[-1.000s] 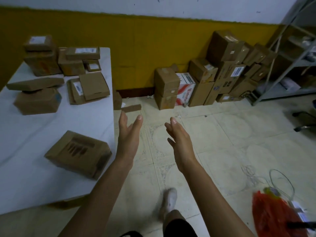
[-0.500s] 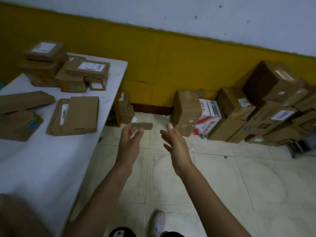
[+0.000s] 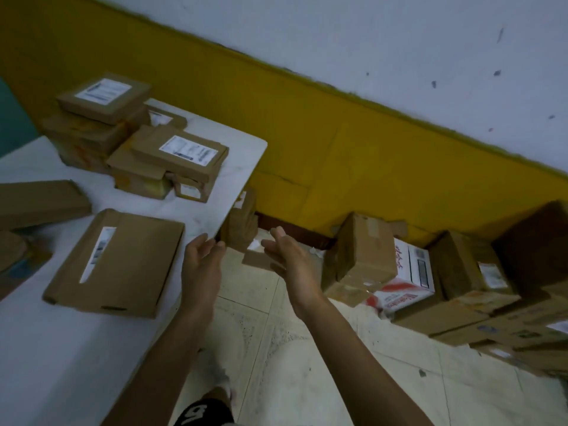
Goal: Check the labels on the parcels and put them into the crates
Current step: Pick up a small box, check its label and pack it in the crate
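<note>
Both my hands are stretched out in front of me with straight fingers, holding nothing. My left hand (image 3: 203, 265) hovers beside the right edge of the white table (image 3: 58, 348). My right hand (image 3: 292, 259) is over the floor, palm facing left. On the table lie several cardboard parcels: a flat one (image 3: 123, 259) with a label strip nearest my left hand, a labelled stack (image 3: 172, 161) behind it, and another labelled stack (image 3: 101, 109) at the back. A small cardboard piece (image 3: 255, 259) lies on the floor between my hands. No crate is in view.
A heap of cardboard boxes (image 3: 461, 272) lies on the tiled floor along the yellow wall at the right, including a red and white box (image 3: 405, 281). More boxes (image 3: 242, 226) sit under the table's far corner. My shoe (image 3: 221, 385) shows below.
The view has swung left and tilted, and the table and its parcels have come closer. My hands have moved forward toward the table's corner, still holding nothing.
</note>
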